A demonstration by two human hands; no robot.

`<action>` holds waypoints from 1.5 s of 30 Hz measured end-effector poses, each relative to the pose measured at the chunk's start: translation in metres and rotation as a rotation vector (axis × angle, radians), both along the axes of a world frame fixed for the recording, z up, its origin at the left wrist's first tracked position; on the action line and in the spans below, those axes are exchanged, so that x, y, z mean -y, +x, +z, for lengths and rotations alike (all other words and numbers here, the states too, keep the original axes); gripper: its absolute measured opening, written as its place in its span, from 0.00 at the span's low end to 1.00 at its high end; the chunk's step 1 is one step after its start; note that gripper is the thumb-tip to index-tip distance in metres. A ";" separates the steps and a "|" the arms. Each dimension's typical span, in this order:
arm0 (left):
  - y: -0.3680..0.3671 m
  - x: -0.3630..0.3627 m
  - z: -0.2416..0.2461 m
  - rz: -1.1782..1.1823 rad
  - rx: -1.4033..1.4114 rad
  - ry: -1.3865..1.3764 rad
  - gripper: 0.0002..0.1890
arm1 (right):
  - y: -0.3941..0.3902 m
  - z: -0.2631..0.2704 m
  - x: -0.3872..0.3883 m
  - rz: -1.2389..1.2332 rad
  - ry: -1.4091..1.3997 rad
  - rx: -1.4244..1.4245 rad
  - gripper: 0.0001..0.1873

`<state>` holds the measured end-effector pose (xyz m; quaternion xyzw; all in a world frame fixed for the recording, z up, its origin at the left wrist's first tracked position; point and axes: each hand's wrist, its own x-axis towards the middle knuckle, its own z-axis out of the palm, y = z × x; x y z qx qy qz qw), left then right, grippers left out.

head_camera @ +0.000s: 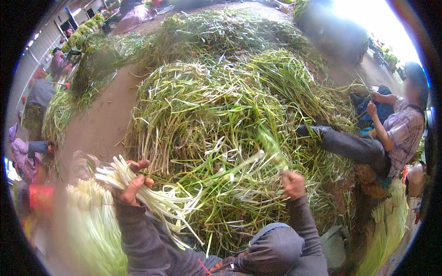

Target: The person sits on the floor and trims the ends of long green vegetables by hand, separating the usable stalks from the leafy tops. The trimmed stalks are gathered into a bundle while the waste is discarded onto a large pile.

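My left hand [133,184] grips a bunch of peeled pale stalks [119,174], green-garlic-like. Their whitish ends point up and left, and the thin pale lengths trail down over my forearm and lap. On the other side, my right hand [293,184] is closed around blurred green leaves [274,148] that fan upward from the fist. A blurred stalk with a white tip [257,157] lies just left of them; whether it is in that hand is unclear. Beneath and beyond both hands spreads a large heap of long green and straw-coloured stalks [214,114].
Tied bundles of pale stalks stand at lower left [95,214] and lower right [385,220]. A seated person [404,127] at right handles a stalk, one leg stretched towards the heap. Bare brown floor [100,114] runs along the left. Other people sit far left.
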<state>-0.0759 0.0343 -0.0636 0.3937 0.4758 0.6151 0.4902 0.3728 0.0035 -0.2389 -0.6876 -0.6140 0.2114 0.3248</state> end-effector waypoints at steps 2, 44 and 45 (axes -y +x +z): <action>0.007 0.001 0.002 -0.061 -0.027 -0.024 0.22 | 0.015 0.056 -0.002 -0.155 0.410 0.058 0.08; 0.112 0.024 -0.015 -1.044 -0.382 0.299 0.14 | -0.072 0.166 0.030 0.392 0.498 -0.296 0.08; 0.113 0.025 -0.016 -0.976 -0.332 0.238 0.13 | -0.075 0.165 0.026 0.330 0.536 -0.278 0.09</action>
